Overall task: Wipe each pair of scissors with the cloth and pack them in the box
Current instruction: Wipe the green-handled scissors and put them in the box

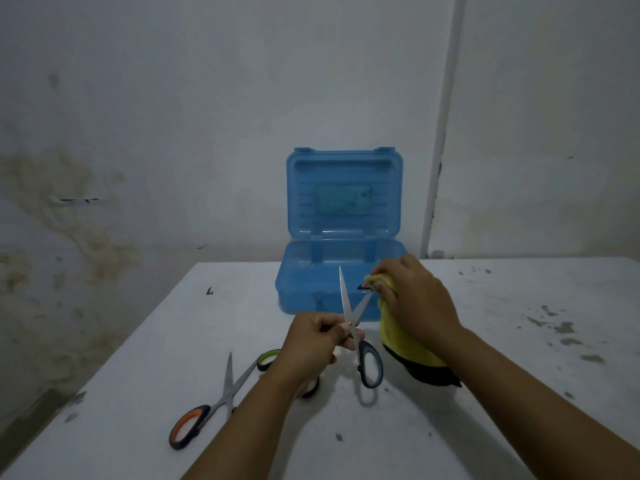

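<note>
Left hand [313, 341] grip: fingers curled, pinching the grey-handled scissors [351, 322] at the pivot, blades spread apart and raised above the bench [485, 427]. One blade points up and away toward the box; the other angles up to the right. One grey handle loop hangs below the hand, near the bench surface; the second loop is hidden behind the fingers.

Right hand [412, 299] grip: fingers curled round the yellow cloth [408, 344], pinching it onto the tip of the right-angled blade. The cloth hangs down from the hand, and its dark lower edge rests on the bench.

Blue box [332, 278]: stands open at the far edge of the bench, directly behind both hands, lid upright against the wall [173, 116]. Contents of the base cannot be determined from this view.

Orange-handled scissors [207, 410]: lie on the bench at near left, blades slightly parted. Green-handled scissors [268, 359]: lie just beside them, partly hidden under the left forearm, with their blade crossing the orange pair's blades
</note>
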